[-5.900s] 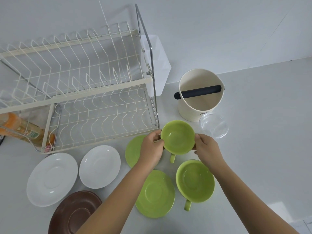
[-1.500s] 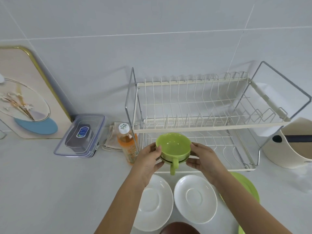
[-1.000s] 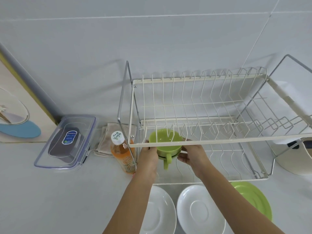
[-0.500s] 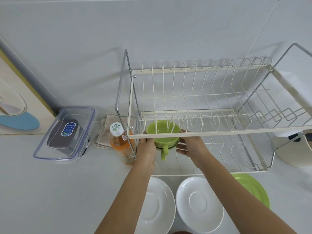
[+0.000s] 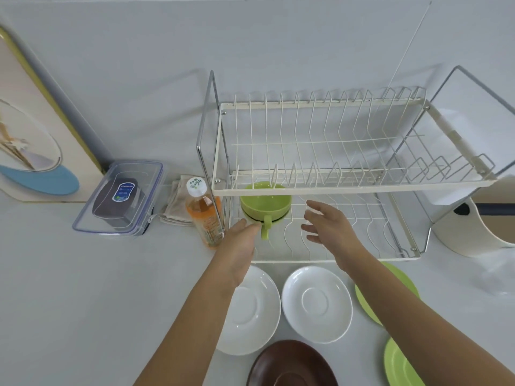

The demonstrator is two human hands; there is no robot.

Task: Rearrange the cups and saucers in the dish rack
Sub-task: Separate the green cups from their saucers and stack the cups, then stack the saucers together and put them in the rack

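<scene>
A green cup (image 5: 265, 205) sits upright on the lower tier of the cream wire dish rack (image 5: 354, 185), at its left end, handle pointing toward me. My left hand (image 5: 240, 238) is just in front of the cup, fingers straight, fingertips near the handle. My right hand (image 5: 328, 224) hovers open to the cup's right, holding nothing. On the counter before the rack lie two white saucers (image 5: 250, 307) (image 5: 317, 304), a brown saucer (image 5: 292, 363) and two green saucers (image 5: 390, 291) (image 5: 401, 363).
An orange drink bottle (image 5: 204, 213) stands against the rack's left side, with a folded cloth (image 5: 174, 203) and a clear lidded box (image 5: 121, 197) further left. A cream round container (image 5: 482, 218) stands right of the rack. A framed board (image 5: 30, 146) leans at far left.
Both hands have let go of the green cup, which now rests on the lower tier. My hands have drawn back toward me, the right one moving right.
</scene>
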